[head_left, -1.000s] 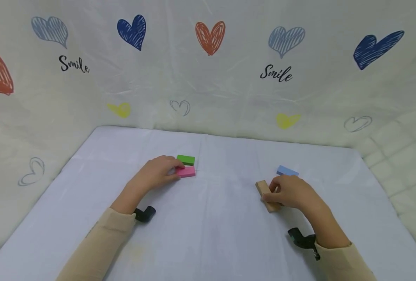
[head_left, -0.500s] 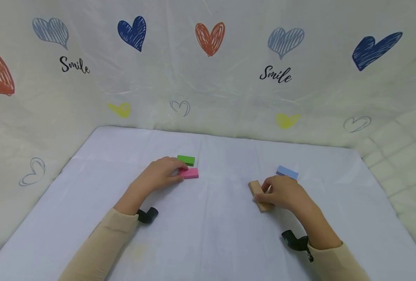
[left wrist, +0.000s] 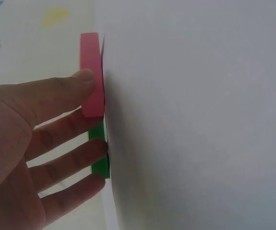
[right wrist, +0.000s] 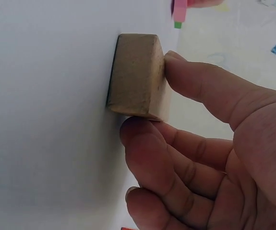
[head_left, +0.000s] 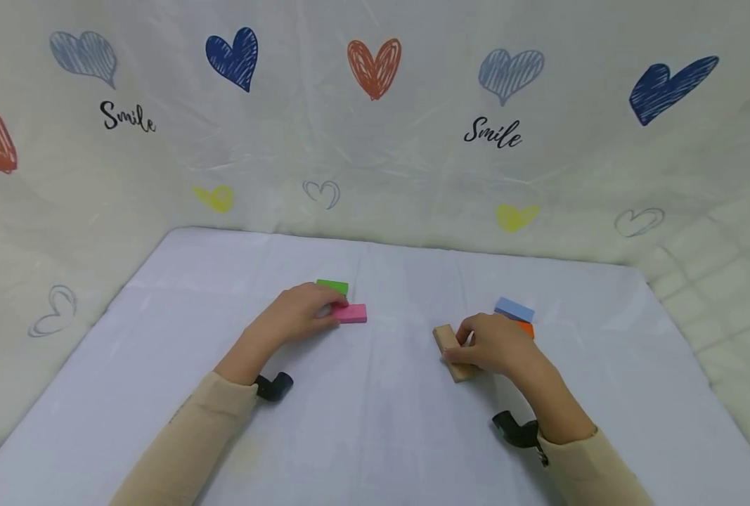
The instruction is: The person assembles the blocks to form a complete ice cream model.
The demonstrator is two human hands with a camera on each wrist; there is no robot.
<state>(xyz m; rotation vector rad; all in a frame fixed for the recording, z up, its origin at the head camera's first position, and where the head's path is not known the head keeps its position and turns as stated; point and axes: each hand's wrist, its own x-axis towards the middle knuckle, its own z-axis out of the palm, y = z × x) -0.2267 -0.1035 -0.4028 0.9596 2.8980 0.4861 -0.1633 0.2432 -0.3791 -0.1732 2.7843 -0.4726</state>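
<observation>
Fingers (right wrist: 150, 153) of the right hand (head_left: 495, 344) pinch the wooden block (head_left: 445, 340), the thumb pressed to one side and the nearest fingertip bent against another, parted only by the block itself. The block sits slanted at the right part of the surface (head_left: 381, 422). Against a second ago it lies further left, and the gap to the pink block has narrowed.

A little further off, the left hand (head_left: 299, 313) grips that pink block (head_left: 353, 314) near one end between thumb and forefinger, the other fingers loosely spread. It has slid rightward. Both hands, I judge, are drawing their blocks inward together; whether either block is slightly lifted, I cannot tell.

Beyond the right hand, the orange block (head_left: 527, 329), hidden a second ago, now peeps out just in front of the blue block (head_left: 514, 309). Past the left fingers, the green block (head_left: 333, 286) seems unmoved, partly covered. Furthest back hangs the heart-printed sheet (head_left: 412, 176).
</observation>
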